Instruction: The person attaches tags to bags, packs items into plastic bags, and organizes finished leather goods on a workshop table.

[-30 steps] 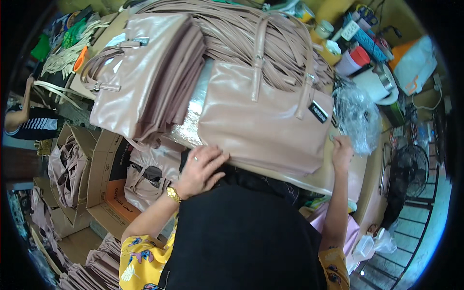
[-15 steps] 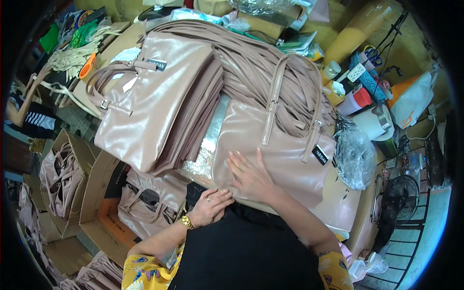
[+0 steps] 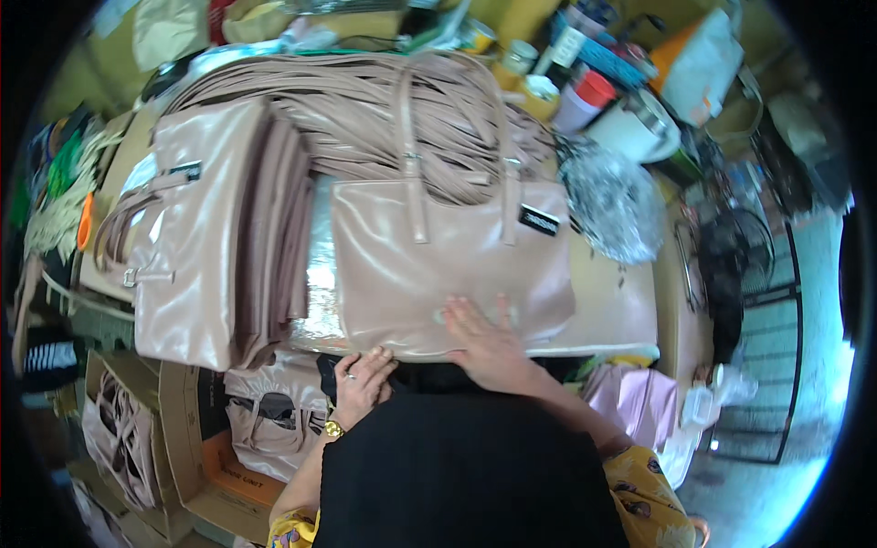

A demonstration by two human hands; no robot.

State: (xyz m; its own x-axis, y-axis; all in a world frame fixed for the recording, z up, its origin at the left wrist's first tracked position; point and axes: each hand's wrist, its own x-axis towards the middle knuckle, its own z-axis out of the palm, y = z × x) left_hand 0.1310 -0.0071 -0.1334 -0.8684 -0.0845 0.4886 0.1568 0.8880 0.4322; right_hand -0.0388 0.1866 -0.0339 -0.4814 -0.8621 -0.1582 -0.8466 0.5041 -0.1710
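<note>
A shiny dusty-pink handbag (image 3: 448, 265) lies on the table in front of me, its two straps stretched away from me and a black label near its upper right. My right hand (image 3: 491, 349) rests flat on the bag's lower part, fingers spread. At the bag's lower left corner, by the table's near edge, my left hand (image 3: 364, 379) lies with its fingers together and fairly straight; it grips nothing that I can see. A stack of similar pink handbags (image 3: 206, 237) lies to the left. Behind the bag spreads a heap of pink straps (image 3: 356, 100).
Cardboard boxes (image 3: 171, 438) with pink bags stand below left. Crumpled clear plastic (image 3: 614, 201) lies right of the bag, near a lidded cup (image 3: 585, 96) and a white kettle (image 3: 639, 128). A black fan (image 3: 735, 247) stands at the far right.
My view has turned right. The handbag now lies straighter before me, its bottom edge along the table's near edge. My left hand has come from the apron to the bag's lower left corner.
</note>
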